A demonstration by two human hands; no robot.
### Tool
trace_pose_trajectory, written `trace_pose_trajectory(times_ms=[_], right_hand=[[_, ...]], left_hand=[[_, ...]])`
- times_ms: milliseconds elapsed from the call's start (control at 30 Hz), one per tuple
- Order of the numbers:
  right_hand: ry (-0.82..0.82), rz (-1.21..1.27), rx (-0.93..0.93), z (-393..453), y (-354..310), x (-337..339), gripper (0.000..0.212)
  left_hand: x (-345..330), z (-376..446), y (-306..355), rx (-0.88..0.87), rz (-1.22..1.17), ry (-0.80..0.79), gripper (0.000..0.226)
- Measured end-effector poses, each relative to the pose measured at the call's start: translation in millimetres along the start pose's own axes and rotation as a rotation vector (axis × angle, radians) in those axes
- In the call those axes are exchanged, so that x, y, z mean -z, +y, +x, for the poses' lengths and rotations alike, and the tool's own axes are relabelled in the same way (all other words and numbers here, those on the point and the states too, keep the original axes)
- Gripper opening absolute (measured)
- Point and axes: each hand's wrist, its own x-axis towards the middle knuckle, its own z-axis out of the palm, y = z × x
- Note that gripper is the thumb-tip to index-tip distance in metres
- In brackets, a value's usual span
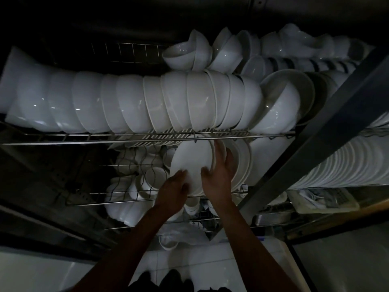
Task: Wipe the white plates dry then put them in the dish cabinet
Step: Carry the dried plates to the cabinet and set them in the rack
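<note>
Dim dish cabinet (328, 114): on its lower wire rack (130, 200) our left hand (174, 191) and right hand (217, 175) grip the white plate (190, 159) (on edge, face leftward) against standing plates (242, 157).

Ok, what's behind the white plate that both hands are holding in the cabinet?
Behind the white plate, held on edge by the left hand and right hand, more white plates stand on edge in the wire rack. How many is unclear; the plate and hands cover them.
</note>
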Motion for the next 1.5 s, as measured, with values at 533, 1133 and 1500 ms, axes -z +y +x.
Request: trace_pose_trajectory(times_ms=[533,1133,1500], right_hand=[[-0.047,-0.012,0.003,-21,5,1,0.081],[0.007,-0.103,0.263,-81,-5,6,0.059],[-0.480,-0.142,0.453,-161,-66,-49,0.050]], left_hand=[[15,-17,-3,-0.025,0.028,0.051,0.036],[58,-83,-5,-0.107,0.130,0.151,0.034],[129,-215,-58,0.153,0.206,0.254,0.041]])
